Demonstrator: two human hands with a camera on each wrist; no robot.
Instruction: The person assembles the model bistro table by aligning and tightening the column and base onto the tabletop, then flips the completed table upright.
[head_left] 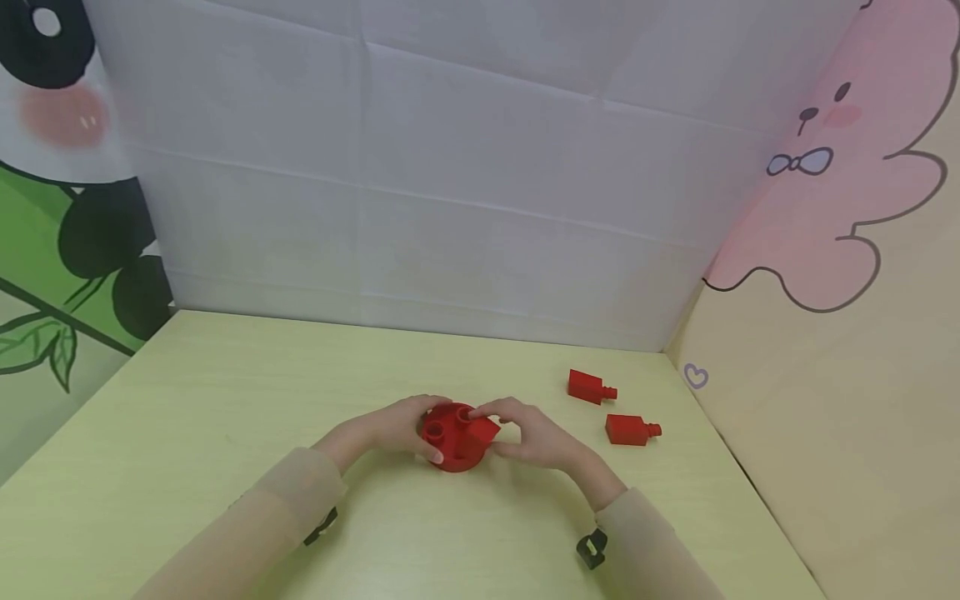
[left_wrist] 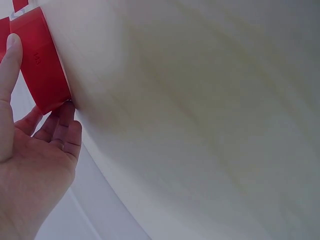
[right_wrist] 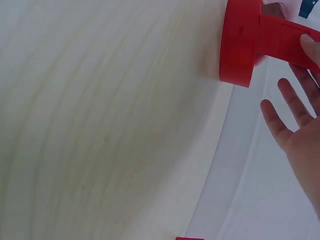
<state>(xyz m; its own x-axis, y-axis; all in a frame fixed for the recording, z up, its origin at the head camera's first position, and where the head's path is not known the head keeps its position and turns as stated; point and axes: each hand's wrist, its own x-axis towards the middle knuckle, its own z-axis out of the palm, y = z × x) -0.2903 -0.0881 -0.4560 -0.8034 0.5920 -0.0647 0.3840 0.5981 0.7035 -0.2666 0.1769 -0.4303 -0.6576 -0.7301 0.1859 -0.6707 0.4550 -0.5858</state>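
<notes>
Red round plastic base [head_left: 452,447], gripped by left hand [head_left: 397,427], needs steadying so 1 red boxy plastic block [head_left: 481,435], pinched by right hand [head_left: 537,433], sits straight.

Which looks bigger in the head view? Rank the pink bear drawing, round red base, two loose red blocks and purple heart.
1. Pink bear drawing
2. Round red base
3. Far loose red block and near loose red block: too alike to rank
4. Purple heart

Two pegs [head_left: 629,430] on table [head_left: 300,375], right of base [head_left: 452,448].
</notes>
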